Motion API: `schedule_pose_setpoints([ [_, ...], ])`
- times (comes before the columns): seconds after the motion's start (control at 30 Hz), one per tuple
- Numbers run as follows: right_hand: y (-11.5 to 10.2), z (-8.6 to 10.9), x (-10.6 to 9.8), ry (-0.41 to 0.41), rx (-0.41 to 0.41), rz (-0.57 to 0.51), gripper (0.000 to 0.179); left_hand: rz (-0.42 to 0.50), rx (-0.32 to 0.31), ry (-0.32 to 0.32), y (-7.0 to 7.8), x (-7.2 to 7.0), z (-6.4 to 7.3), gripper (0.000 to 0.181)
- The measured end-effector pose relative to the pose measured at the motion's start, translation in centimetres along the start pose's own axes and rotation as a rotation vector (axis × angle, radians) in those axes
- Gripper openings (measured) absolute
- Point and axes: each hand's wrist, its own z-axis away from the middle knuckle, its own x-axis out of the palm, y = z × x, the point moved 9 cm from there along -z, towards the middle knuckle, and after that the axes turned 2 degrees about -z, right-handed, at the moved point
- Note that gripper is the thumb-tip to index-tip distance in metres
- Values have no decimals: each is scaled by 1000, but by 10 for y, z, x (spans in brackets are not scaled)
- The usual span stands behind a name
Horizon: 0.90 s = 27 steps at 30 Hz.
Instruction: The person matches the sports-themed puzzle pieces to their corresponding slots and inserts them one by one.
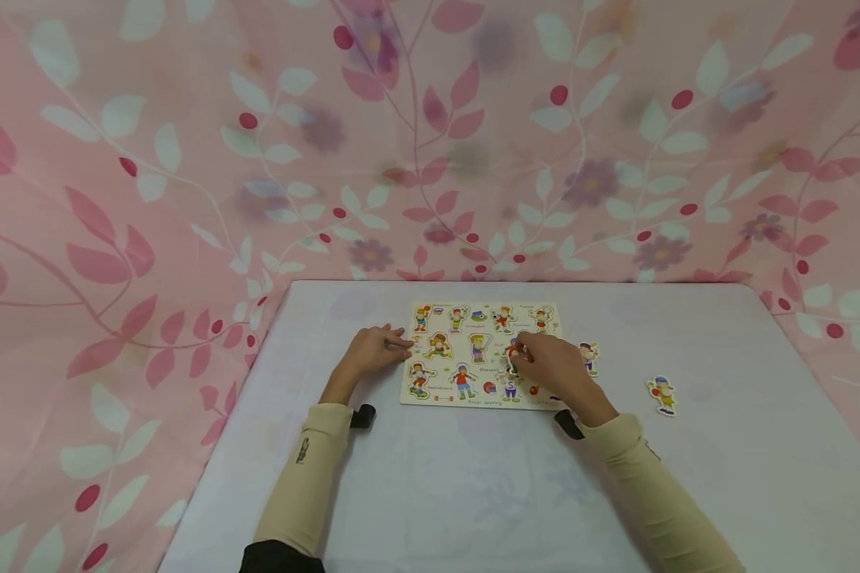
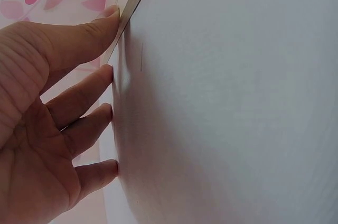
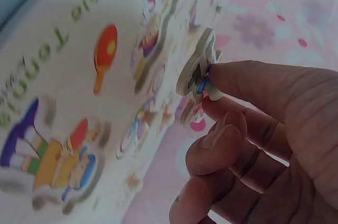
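A pale wooden puzzle board printed with sports figures lies on the table, with several figure pieces on it. Above its right half, my right hand pinches a small wooden figure piece between thumb and forefinger; the piece is tilted up and partly hidden by the fingers. The other right-hand fingers are curled in. At the board's left edge rests my left hand, its thumb against the edge and its fingers loosely extended toward the white cloth, holding nothing.
One loose figure piece lies on the white table cloth to the right. Another figure piece is just beyond the board's right edge, partly behind my right hand. A pink floral curtain hangs behind the table.
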Motion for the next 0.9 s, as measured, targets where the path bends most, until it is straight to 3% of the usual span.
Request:
schedule_pose_setpoints([
  [0.6,-54,-11,41,-72,-125,4,8,-6,-6,-7,-2,1,-2,22],
  [0.9,-67,-15,54,-84,-155,-26,10,-10,-28,-6,-3,1,-2,22],
])
